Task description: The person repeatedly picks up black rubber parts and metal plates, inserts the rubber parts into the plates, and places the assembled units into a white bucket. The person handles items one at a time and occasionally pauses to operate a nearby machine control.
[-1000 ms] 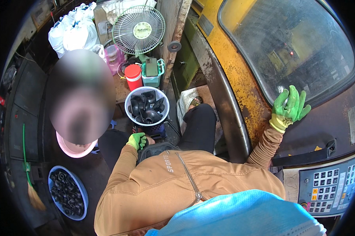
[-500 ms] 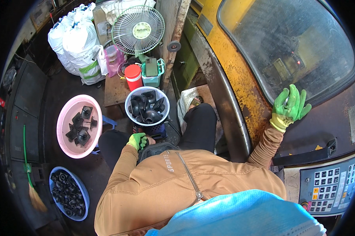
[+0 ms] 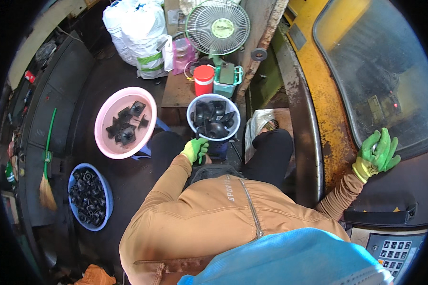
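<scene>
My left hand (image 3: 195, 150), in a green and yellow glove, hovers over my lap beside the near rim of a pale blue-white basin (image 3: 191, 124). Its fingers are loosely bent with a gap between them, and I see nothing in them. Black funnel-like parts with square flanges (image 3: 214, 129) lie in that basin. My right hand (image 3: 376, 156), gloved alike, rests with spread fingers on the brown machine door (image 3: 389, 190), at the lower corner of its window (image 3: 380, 85). A small whitish patch shows among its fingers; I cannot tell what it is.
Left of my knees, a pink basin (image 3: 103, 135) on a blue stool holds several black parts. A blue tub (image 3: 110, 199) of dark pieces stands on the floor. Ahead are a fan (image 3: 218, 28), a red jug (image 3: 204, 80) and white sacks (image 3: 145, 35). Machine buttons (image 3: 394, 251) are at lower right.
The view has turned left, so the scene sits further right. My left hand has moved forward from my lap toward the pale basin's rim. My right hand stays on the machine door.
</scene>
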`<state>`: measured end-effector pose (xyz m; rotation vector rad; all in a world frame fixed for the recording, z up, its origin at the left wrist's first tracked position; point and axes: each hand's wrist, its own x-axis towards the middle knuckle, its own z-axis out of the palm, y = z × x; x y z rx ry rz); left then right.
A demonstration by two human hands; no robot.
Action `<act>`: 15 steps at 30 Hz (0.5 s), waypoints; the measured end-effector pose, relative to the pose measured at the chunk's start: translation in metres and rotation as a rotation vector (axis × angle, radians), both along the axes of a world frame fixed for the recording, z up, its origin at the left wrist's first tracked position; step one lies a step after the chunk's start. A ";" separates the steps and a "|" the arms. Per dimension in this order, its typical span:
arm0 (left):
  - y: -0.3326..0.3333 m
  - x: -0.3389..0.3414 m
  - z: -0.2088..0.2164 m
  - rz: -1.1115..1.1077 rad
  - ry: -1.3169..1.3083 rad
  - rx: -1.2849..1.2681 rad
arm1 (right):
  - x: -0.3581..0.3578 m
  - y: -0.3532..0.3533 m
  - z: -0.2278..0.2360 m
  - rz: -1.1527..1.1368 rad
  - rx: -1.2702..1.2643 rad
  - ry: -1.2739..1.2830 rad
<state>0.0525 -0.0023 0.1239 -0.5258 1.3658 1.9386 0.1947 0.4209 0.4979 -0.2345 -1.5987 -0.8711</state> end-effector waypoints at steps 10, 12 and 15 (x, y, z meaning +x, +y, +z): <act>-0.007 -0.009 0.102 0.157 0.237 0.646 | 0.003 0.019 0.000 -0.020 0.048 -0.036; -0.002 -0.009 0.122 0.153 0.274 0.688 | -0.003 0.004 0.000 0.068 -0.065 0.039; 0.020 -0.023 0.145 0.159 0.348 0.577 | -0.033 -0.038 -0.019 0.672 -0.434 0.124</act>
